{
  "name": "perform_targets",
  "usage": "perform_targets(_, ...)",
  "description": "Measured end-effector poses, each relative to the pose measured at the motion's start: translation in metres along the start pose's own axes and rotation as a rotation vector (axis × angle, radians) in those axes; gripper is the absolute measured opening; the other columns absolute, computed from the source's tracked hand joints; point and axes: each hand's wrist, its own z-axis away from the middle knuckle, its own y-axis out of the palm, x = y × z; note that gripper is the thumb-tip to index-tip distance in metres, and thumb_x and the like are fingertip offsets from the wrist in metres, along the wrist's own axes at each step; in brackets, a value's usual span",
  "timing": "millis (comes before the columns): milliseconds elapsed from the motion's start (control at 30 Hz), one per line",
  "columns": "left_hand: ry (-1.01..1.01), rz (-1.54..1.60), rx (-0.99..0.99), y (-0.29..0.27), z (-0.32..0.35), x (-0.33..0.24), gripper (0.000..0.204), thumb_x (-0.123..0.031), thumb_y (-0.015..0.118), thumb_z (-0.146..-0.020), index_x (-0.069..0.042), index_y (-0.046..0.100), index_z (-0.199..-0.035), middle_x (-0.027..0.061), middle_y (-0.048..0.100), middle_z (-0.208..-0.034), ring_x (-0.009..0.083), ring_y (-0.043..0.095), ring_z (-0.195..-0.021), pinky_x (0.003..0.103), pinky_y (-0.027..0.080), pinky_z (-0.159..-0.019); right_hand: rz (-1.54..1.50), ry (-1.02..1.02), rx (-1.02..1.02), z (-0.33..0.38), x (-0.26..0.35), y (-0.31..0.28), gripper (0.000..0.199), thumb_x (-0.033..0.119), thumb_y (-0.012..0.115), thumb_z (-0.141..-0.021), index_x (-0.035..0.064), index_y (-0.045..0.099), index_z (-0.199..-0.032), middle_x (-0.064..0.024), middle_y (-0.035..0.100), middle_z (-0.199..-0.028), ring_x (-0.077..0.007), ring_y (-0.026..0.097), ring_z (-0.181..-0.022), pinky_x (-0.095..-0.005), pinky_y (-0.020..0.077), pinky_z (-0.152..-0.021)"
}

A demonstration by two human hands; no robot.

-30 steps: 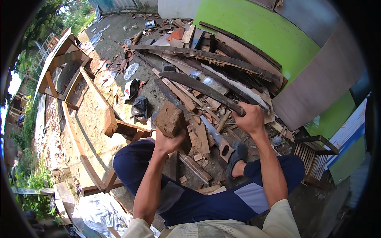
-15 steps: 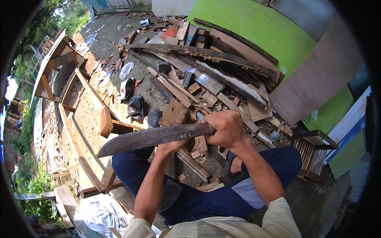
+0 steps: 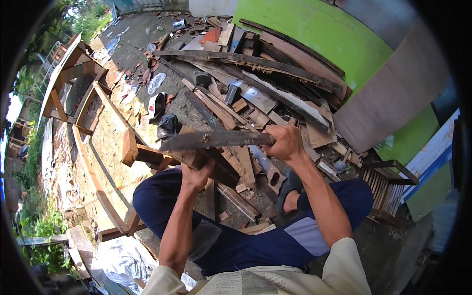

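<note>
My right hand point(image 3: 286, 142) is closed round the handle of a machete point(image 3: 228, 138), whose dark, worn blade points left and lies nearly level. In my left hand point(image 3: 197, 174) is a thick wooden block point(image 3: 223, 169), gripped at its near side and tilted between my knees. The blade crosses over the upper part of the block; whether it touches the wood I cannot tell. Just right of the block, a handsaw point(image 3: 268, 169) with a brown handle lies among wood scraps, close to my sandalled foot point(image 3: 290, 191).
A heap of old planks and offcuts point(image 3: 275, 73) spreads ahead, against a green panel point(image 3: 314, 44). To the left stands a wooden frame point(image 3: 93, 172). A slatted wooden piece point(image 3: 388, 187) is at the right, and white cloth point(image 3: 123, 260) lies at the lower left.
The machete has moved up and its tip has risen and shifted right. My left hand has turned the block, which now leans lengthwise under the blade. The handsaw shows more fully.
</note>
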Motion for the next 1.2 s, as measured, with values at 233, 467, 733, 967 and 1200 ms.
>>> perform_targets(233, 0.178, -0.205, 0.252, -0.039, -0.010, 0.016, 0.054, -0.001, 0.066, -0.081, -0.004, 0.047, -0.131, 0.0143, 0.058, -0.119, 0.0276, 0.061, -0.112, 0.048, 0.053, -0.097, 0.057, 0.230, 0.009, -0.001, -0.013, -0.023, 0.019, 0.026, 0.075, -0.078, 0.0087, 0.072, -0.084, -0.0183, 0.067, -0.069, -0.0404, 0.067, -0.070, -0.0455, 0.0503, -0.058)
perform_targets(467, 0.217, -0.497, 0.160, -0.016, -0.010, 0.005, 0.032, -0.012, 0.072, -0.083, -0.004, 0.066, -0.114, 0.0125, 0.071, -0.102, 0.0248, 0.069, -0.094, 0.041, 0.055, -0.083, -0.064, -0.153, -0.068, -0.002, 0.062, -0.029, 0.026, 0.027, 0.075, -0.075, 0.0072, 0.061, -0.068, -0.0123, 0.060, -0.061, -0.0339, 0.063, -0.056, -0.0424, 0.0467, -0.051)
perform_targets(733, 0.058, -0.574, 0.215, -0.015, -0.003, 0.011, 0.028, -0.023, 0.076, -0.080, -0.004, 0.070, -0.100, 0.0134, 0.071, -0.091, 0.0268, 0.069, -0.087, 0.039, 0.054, -0.079, -0.065, -0.297, -0.069, -0.005, 0.088, -0.024, 0.029, 0.030, 0.073, -0.070, 0.0111, 0.053, -0.062, -0.0078, 0.058, -0.056, -0.0265, 0.062, -0.051, -0.0398, 0.0459, -0.050)
perform_targets(967, 0.373, -0.588, 0.169, -0.012, -0.013, 0.002, 0.040, -0.022, 0.080, -0.070, -0.001, 0.064, -0.101, 0.0108, 0.068, -0.090, 0.0226, 0.068, -0.080, 0.033, 0.054, -0.074, -0.187, -0.294, -0.063, 0.002, 0.072, 0.005, 0.018, 0.019, 0.073, -0.072, 0.0083, 0.060, -0.065, -0.0107, 0.059, -0.059, -0.0302, 0.062, -0.054, -0.0391, 0.0456, -0.052)
perform_targets(1200, 0.302, -0.417, 0.040, -0.030, -0.002, 0.005, 0.030, -0.010, 0.072, -0.079, -0.003, 0.061, -0.106, 0.0112, 0.065, -0.096, 0.0226, 0.067, -0.093, 0.037, 0.054, -0.084, -0.064, -0.050, -0.062, 0.001, 0.015, 0.029, 0.026, 0.031, 0.075, -0.078, 0.0079, 0.064, -0.070, -0.0137, 0.064, -0.062, -0.0354, 0.065, -0.058, -0.0450, 0.0486, -0.052)
